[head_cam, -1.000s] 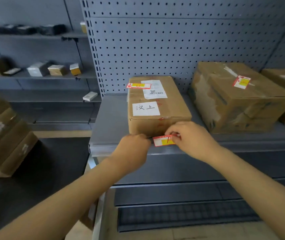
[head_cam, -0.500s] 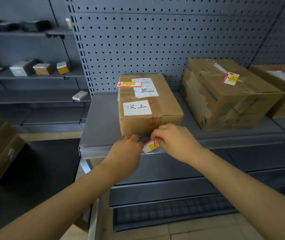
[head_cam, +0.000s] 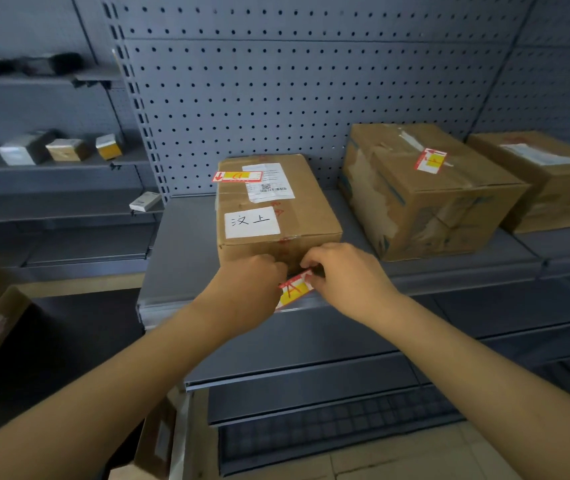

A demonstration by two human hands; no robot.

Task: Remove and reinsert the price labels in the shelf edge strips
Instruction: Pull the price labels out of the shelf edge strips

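A red, white and yellow price label [head_cam: 294, 289] marked with a red "A" sits tilted at the shelf edge strip [head_cam: 186, 308], its lower part against the strip. My right hand [head_cam: 346, 278] pinches its upper right corner. My left hand [head_cam: 249, 289] covers its left end with closed fingers, and I cannot tell how much of the label lies in the strip. Two more price labels lie loose on the boxes: one [head_cam: 237, 176] on the middle box, one [head_cam: 430, 161] on the right box.
Three cardboard boxes stand on the grey shelf: a middle box [head_cam: 308, 216] just behind my hands, a larger one [head_cam: 425, 202] to the right, another [head_cam: 553, 181] at far right. Pegboard backs the shelf. Lower shelves jut out below. Small boxes [head_cam: 65, 148] sit on left shelving.
The label has tipped from lying flat along the strip to a slant, right end up. Both hands stayed on it; the view shifted slightly.
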